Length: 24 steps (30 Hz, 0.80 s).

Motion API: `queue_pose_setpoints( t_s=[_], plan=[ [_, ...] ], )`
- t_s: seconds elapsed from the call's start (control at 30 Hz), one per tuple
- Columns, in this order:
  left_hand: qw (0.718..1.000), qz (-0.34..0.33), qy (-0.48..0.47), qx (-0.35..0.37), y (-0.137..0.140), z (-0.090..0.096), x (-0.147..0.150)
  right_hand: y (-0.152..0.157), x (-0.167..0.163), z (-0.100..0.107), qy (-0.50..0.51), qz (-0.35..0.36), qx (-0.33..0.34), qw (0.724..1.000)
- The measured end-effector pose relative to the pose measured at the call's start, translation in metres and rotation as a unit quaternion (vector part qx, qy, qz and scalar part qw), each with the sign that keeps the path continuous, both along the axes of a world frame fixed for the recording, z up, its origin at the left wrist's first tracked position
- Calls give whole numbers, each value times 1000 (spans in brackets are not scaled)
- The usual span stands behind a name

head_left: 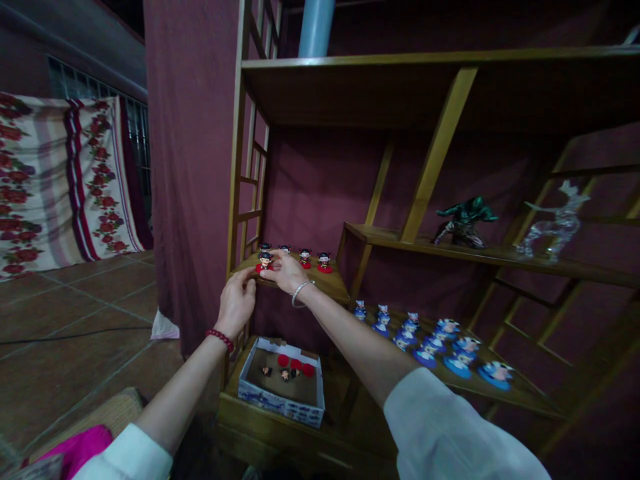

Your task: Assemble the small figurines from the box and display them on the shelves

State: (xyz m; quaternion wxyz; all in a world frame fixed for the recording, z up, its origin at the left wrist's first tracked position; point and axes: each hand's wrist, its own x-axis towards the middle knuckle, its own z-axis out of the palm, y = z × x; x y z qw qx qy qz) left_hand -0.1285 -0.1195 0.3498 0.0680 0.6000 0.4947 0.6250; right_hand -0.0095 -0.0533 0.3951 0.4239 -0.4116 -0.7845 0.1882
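Observation:
A small black-haired figurine (265,261) on a red base stands at the front left of a small wooden shelf (333,283). My right hand (287,272), wearing a silver bracelet, grips it from the right with thumb and fingers. My left hand (237,305), with a red bead bracelet, is at the shelf's front left edge beside the base. Its thumb and index finger are apart, and I see nothing between them. Behind are similar figurines, among them one at the right (325,262) and one in the middle (305,257); my right hand partly hides another (285,249).
Below, an open cardboard box (281,404) holds loose figurines and red bases. Several blue-and-white figurines (460,357) line a lower shelf at right. A dark green statuette (465,220) and a clear deer-like figure (556,223) stand above. A wooden upright (440,153) divides the shelving.

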Motion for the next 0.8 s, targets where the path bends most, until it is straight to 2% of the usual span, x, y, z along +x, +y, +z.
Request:
queue_pose_setpoints(
  t_s=[0.1,0.2,0.5,0.8],
  plan=[
    [991,65,118,13,3,1,-4,4,-3,4,-45,-34,14,998],
    [981,78,175,23,8,1,-6,8,-7,7,-78,-60,24,995],
    [972,86,219,0,24,-1,-13,24,-15,5,-86,-92,5,992],
    [964,68,253,35,41,1,-20,46,-22,-2,-81,-97,-5,992]
  ],
)
